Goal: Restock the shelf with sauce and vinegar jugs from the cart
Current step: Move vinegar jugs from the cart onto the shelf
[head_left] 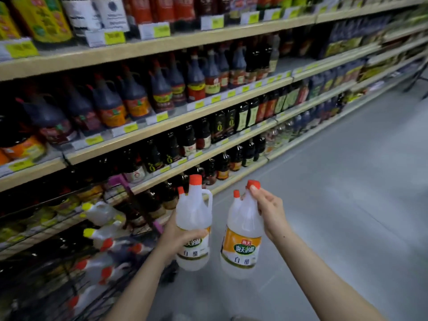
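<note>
- Just right of the black wire cart (76, 269), above the grey floor (335, 205), we have two translucent white plastic vinegar jugs with orange-red caps, one per hand.
- Our left hand (178, 237) wraps the left jug (193, 228) around its belly, thumb across the label, palm behind; body grip, probably because it supports the weight upright.
- Our right hand (269, 212) grips the right jug (242, 242) at the neck and handle, fingers curled just under the cap; it hangs below the hand, label facing us.
- Jugs are close but apart, neither touching the cart nor the cream-edged shelving (208, 112) beyond it.
- More white jugs with yellow and orange caps (102, 242) lie on their sides in the cart, so it looks like restocking is far from done.
- Shelving past the cart is mostly dark sauce bottles (162, 89); clear ones appear further right along the low tiers, blurred, so likely our slot, though we can't confirm it.
</note>
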Available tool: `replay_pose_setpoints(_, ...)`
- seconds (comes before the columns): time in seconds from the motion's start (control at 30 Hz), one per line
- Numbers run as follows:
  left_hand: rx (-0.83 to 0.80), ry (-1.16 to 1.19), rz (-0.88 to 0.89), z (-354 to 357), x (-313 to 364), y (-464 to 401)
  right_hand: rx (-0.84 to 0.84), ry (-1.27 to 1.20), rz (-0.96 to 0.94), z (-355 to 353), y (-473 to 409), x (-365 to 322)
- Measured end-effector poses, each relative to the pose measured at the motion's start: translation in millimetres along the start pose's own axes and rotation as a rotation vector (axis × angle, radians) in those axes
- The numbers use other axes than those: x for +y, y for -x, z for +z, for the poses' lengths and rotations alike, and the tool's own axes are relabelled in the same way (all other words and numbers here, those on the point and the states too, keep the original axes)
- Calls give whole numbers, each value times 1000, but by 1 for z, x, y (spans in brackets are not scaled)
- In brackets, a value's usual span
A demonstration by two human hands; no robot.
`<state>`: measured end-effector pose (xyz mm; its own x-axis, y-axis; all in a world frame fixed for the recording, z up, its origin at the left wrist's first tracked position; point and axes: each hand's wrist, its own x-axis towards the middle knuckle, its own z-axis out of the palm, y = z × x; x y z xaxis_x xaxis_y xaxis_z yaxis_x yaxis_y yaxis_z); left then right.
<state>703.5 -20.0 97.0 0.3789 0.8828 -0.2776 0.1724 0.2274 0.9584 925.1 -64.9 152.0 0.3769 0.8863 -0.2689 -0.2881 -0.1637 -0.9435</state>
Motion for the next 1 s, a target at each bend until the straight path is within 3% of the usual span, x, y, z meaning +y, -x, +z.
replay_pose_setpoints(0.4, -107, -68, -41, 112, 33, -115, 151, -46, 84, -135, -99, -28)
replay_pose_setpoints(0.67, -143, -76, -64, 151, 61, -262, 201, -42, 127, -182, -224, -61)
replay_pose_setpoints(1.0, -310, -146, -64, 231, 130, -425, 318, -47, 108, -252, -353, -130)
